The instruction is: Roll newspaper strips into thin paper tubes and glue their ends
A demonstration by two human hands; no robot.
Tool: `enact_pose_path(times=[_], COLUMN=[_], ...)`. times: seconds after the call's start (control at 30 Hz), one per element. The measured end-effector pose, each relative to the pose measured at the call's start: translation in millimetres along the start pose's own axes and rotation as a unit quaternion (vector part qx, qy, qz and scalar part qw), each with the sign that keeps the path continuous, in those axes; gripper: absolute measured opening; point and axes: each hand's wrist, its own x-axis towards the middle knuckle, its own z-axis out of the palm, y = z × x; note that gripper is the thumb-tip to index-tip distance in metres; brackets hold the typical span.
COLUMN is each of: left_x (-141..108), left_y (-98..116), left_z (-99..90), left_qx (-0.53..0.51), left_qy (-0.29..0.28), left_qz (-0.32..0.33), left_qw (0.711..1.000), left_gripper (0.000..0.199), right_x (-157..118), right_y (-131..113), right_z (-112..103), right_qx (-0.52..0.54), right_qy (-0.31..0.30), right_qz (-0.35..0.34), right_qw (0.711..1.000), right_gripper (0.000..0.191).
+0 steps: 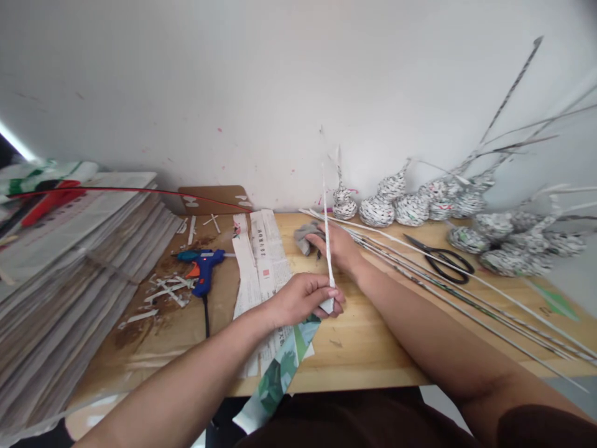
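Observation:
My left hand (305, 298) is closed in a pinch on a paper strip (280, 373). Above the fingers the strip is rolled into a thin white tube that points up; below them it hangs flat, green and white, past the table's front edge. Farther back, my right hand (342, 249) has its fingers on a crumpled grey cloth (304, 238) lying on the table, and seems to grip it. Part of that grip is hidden behind the tube. Flat newspaper strips (268, 249) lie just left of my hands.
To the left are a blue glue gun (204, 267), paper scraps (172, 291) and a tall newspaper stack (93, 274). Rolled paper sticks (448, 286) and black scissors (443, 261) lie to the right. Woven paper gourd shapes (413, 208) line the wall, some with long sticks jutting out.

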Motion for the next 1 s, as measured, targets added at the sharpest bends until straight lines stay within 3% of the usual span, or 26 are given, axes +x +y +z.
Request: enact_pose_path(times=[0.1,0.17,0.23,0.27,0.33,0.53,0.77,1.0], left_x=[-0.6,-0.6,-0.5,-0.5,-0.3,0.6,1.4,0.6], left_y=[0.4,-0.3,-1.3,-1.8,-2.3,-2.5,-1.2,0.6], left_z=[-0.8,-1.5,-1.9,-2.0,-2.2,-3.3,-4.2,-5.7], left_qx=[0.022,0.036,0.038,0.035,0.026,0.009,0.005,0.013], left_qy=[0.004,0.007,0.006,0.006,0.003,0.002,0.046,0.050], left_qz=[0.008,0.013,0.015,0.014,0.008,0.003,0.004,0.010], left_qw=[1.000,0.999,0.999,0.999,1.000,1.000,0.999,0.999], left_gripper=[0.038,0.039,0.040,0.040,0.040,0.039,0.039,0.039], right_x=[2.5,4.3,4.5,3.8,1.5,-1.8,-0.7,-1.2], right_y=[-9.1,-16.1,-21.3,-22.7,-23.2,-24.2,-37.7,-44.2], right_z=[-18.6,-34.6,-49.9,-56.2,-65.3,-71.4,-62.2,-68.9], right_qx=[0.103,0.253,0.397,0.433,0.456,0.405,0.395,0.282], right_qy=[0.029,-0.063,-0.203,-0.245,-0.286,-0.321,-0.203,-0.250], right_qz=[0.017,0.079,0.116,0.121,0.106,0.042,0.073,0.052], right_qw=[0.994,0.962,0.888,0.859,0.836,0.855,0.893,0.925], right_gripper=[0.045,0.048,0.051,0.049,0.039,0.030,0.029,0.030])
